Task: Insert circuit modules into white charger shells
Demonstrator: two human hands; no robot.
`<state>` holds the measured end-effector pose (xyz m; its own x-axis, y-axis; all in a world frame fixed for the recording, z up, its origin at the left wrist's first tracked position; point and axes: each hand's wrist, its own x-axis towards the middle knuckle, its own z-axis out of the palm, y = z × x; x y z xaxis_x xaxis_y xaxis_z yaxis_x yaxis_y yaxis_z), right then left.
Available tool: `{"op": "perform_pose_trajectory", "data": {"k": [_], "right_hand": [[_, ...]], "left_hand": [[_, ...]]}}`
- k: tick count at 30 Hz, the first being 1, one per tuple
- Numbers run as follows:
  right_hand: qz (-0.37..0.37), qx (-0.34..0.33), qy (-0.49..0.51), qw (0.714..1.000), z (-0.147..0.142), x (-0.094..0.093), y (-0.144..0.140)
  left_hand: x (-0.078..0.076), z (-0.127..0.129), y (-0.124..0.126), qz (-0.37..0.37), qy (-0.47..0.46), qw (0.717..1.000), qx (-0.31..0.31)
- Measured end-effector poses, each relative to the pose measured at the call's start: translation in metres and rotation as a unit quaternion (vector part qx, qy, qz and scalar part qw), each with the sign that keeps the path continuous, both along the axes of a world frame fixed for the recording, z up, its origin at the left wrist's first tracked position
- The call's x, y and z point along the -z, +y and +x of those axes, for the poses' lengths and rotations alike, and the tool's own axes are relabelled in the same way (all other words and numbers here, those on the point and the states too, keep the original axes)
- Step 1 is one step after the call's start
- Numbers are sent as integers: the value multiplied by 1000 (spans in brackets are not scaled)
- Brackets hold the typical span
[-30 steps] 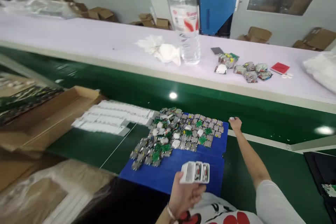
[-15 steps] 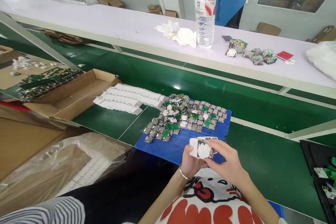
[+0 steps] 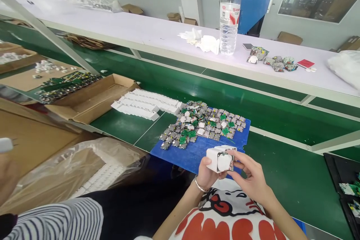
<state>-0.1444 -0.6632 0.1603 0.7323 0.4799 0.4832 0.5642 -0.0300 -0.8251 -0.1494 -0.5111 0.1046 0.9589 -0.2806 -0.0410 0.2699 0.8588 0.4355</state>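
Observation:
My left hand (image 3: 206, 176) is closed around a white plastic housing (image 3: 213, 158), thumb on its near face. At the housing's open side sits a small circuit board (image 3: 225, 162) with a white rounded piece on it. My right hand (image 3: 253, 174) pinches the outer edge of this board between thumb and fingers; how deep the board lies inside is hidden. Just beyond my hands, a blue mat (image 3: 180, 159) bears a pile of small circuit boards (image 3: 208, 127), grey, green and white. Rows of white housings (image 3: 137, 109) lie to the left of the pile.
An open cardboard box (image 3: 90, 97) stands at the left, near green boards (image 3: 67, 84). A co-worker's hand (image 3: 7, 174) is at the far left with a white piece. On the raised shelf stands a water bottle (image 3: 229, 26). Black trays (image 3: 334, 172) with boards lie at right.
The view has shifted, so the bench appears farther right. In my hands the housing has turned, showing more of its side. A co-worker's hand has come in at the left.

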Motion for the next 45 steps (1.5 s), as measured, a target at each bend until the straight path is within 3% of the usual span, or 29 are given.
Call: {"op": "perform_pose_trajectory", "data": {"k": [5,12,18,26,34,40,45], "right_hand": [[2,-2,-9,1000,-6,1,-7],[23,7,-18,1000,-9,-1,-11],[-39,19,-86,995,-7,1,-13],[-134,34,-171,976,-6,-17,-19],[-48,21,-34,998,16,-13,-6],[-84,19,-72,994,20,-4,-9],[-48,81,-53,994,17,-2,-10]], "left_hand": [[-4,-1,-4,-20,-48,999,15],[3,-5,-7,-24,-30,999,13],[2,-4,-11,-19,-49,999,10],[1,-2,-16,-24,1,999,30],[9,-4,-22,-88,126,979,135],[11,-3,-24,-111,145,972,148],[10,1,-29,-119,138,970,163]]}}
